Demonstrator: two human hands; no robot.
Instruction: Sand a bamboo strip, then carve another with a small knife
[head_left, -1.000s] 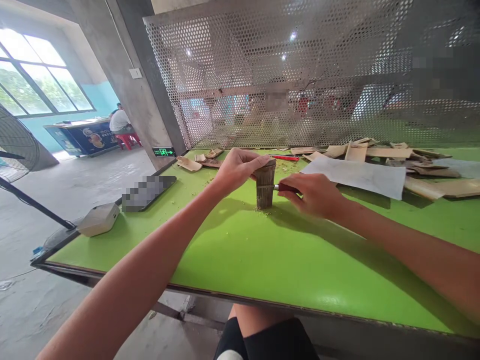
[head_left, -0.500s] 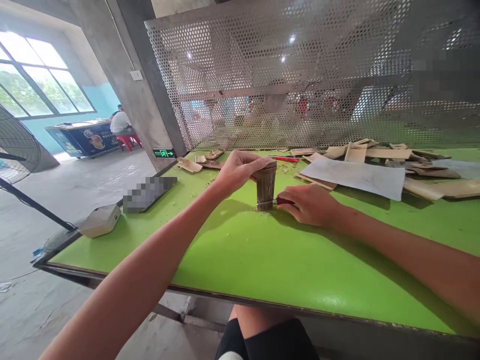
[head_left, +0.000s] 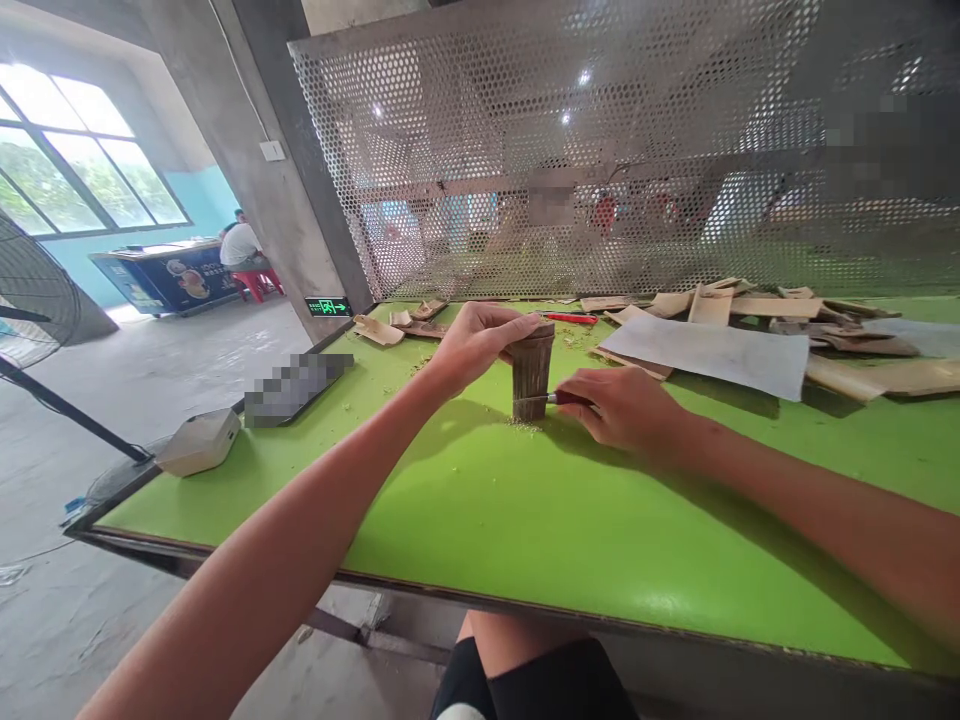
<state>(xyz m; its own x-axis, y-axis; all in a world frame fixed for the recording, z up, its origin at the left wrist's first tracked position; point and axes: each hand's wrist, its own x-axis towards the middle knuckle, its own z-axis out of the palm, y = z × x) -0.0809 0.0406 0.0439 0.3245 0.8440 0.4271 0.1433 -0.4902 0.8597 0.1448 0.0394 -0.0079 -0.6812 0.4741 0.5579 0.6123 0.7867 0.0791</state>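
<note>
I log the bamboo tube standing upright on the counter, long axis vertical. The left hand grips its top; the right hand is closed on a red-handled knife, blade against the tube's lower end.

Perforated metal screen, concrete pillar, bright window

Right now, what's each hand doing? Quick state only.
Left hand: closed, holding a brown tube near its top.
Right hand: closed, holding a red-handled knife.
</note>
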